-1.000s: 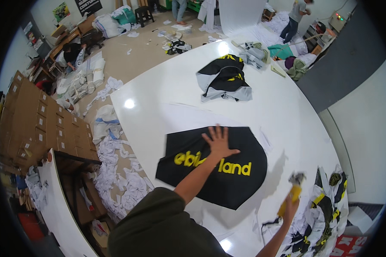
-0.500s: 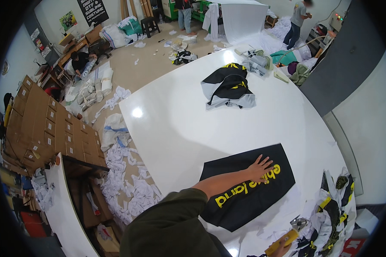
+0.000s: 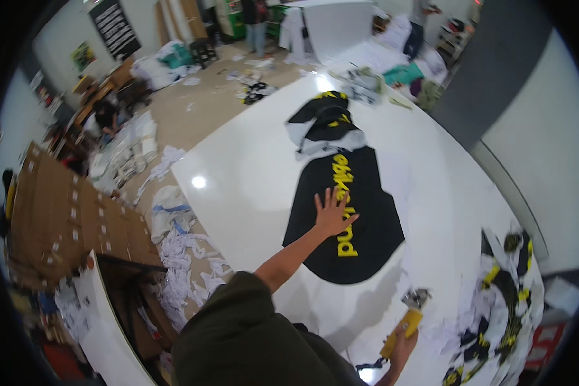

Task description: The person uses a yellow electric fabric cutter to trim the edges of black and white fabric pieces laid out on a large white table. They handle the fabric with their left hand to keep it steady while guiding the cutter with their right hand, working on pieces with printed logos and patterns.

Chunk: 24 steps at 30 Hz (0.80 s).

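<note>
A black fabric panel with yellow lettering (image 3: 373,174) lies flat on the white table (image 3: 228,186), pointing lengthwise away from me. My left hand (image 3: 331,215) rests spread on its lettering. Just beyond the panel, its edge close against them, sit folded black and light-grey pieces with yellow print (image 3: 325,125). My right hand (image 3: 402,341) is closed around the yellow handle of an electric cutter (image 3: 408,318), whose metal head is at the panel's lower right.
Black, white and yellow scraps (image 3: 505,296) pile on the right edge. More fabric (image 3: 360,83) is at the far end. Cardboard boxes (image 3: 71,212) are stacked left, beside white scraps (image 3: 183,270). Several people (image 3: 254,32) are around the room.
My left hand and the black panel have shifted away from me, the panel rotating to point lengthwise toward the folded pieces. The cutter in my right hand has moved left since half a second ago.
</note>
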{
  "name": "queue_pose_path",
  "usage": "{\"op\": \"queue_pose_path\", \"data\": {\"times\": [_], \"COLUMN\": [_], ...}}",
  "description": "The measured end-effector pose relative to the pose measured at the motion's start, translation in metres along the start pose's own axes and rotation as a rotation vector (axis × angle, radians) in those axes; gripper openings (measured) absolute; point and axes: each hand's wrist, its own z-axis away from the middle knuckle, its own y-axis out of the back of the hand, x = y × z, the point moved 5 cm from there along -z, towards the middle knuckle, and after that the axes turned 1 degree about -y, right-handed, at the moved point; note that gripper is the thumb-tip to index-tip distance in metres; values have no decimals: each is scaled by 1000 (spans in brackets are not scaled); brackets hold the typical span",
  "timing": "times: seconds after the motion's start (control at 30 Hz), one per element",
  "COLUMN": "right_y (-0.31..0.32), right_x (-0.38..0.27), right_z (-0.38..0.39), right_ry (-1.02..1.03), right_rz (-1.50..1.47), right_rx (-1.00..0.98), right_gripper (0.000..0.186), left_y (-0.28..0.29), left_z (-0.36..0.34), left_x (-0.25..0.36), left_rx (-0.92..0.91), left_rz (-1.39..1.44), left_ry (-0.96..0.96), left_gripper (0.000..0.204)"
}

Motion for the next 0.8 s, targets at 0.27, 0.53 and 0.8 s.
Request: {"op": "queue_pose_path", "data": {"times": [0.27, 0.53, 0.8], "right_y": [-51, -75, -115], "right_x": [-8, 25, 44], "right_z": [42, 101, 111], "right_ry": [202, 120, 108], "right_rz": [600, 736, 776], "right_rx": [-48, -113, -170], "right_gripper": [57, 60, 54], "left_y": [-4, 49, 30], "left_z": [137, 175, 203], "left_x": [-38, -95, -94], "left_rx": [-295, -527, -553], "left_rz": [-117, -63, -77], "left_ry": [-168, -29, -104], "left_gripper": [131, 151, 158]}}
